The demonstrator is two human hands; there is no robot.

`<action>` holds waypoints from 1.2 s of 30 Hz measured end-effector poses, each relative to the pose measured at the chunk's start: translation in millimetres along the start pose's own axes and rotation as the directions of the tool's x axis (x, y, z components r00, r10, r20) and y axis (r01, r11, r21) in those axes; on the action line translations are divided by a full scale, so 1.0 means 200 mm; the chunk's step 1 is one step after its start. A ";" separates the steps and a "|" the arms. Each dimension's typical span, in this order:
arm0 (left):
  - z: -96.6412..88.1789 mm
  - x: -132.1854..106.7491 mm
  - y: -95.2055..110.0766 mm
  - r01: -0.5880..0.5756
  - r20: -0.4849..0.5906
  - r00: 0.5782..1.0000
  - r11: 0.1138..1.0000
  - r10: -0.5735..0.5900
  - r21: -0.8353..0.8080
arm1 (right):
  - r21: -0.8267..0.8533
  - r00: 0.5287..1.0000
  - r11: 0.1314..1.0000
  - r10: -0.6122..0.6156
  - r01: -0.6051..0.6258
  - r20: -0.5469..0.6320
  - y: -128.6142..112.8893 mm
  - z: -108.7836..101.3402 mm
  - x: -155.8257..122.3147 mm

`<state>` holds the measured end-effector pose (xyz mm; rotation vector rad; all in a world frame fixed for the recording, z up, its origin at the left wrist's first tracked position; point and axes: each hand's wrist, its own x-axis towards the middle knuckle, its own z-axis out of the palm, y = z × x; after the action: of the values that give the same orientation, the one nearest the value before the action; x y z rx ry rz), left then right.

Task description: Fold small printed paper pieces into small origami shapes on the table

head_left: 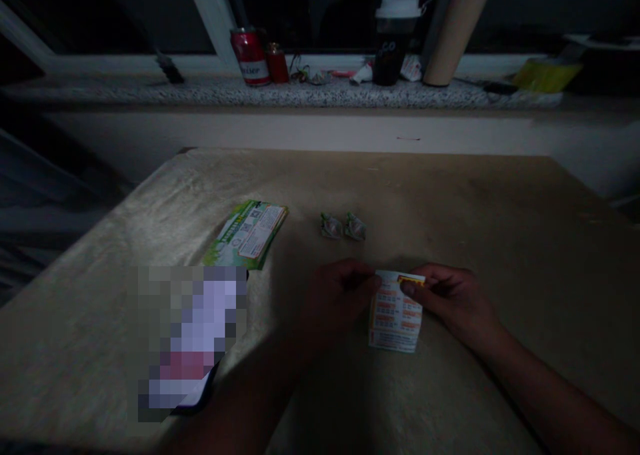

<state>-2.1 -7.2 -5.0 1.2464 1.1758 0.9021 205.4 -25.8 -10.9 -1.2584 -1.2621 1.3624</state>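
Both hands hold a small printed paper slip (395, 318) with orange and white text, low over the tan table (450, 201). My left hand (340, 298) pinches its upper left corner. My right hand (450, 298) pinches its upper right edge. Two small crumpled green-and-white paper pieces (343, 227) lie just beyond the hands. A green and white leaflet stack (247, 235) lies further left.
A phone with a lit, blurred screen (193, 338) lies at the near left. On the stone windowsill (150, 91) behind stand a red can (250, 56), a small red lighter-like item (277, 63), a dark cup with white lid (395, 38), a cardboard tube (457, 28) and a yellow object (547, 75).
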 end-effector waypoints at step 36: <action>-0.04 0.03 -0.02 -0.069 0.072 0.995 0.997 0.066 0.038 | 0.019 0.999 0.999 0.043 -0.043 0.031 0.00 -0.05 0.01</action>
<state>-9.0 -0.7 -8.5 1.3476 1.1059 0.8802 215.7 -22.4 -10.0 -1.2621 -1.2462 1.4262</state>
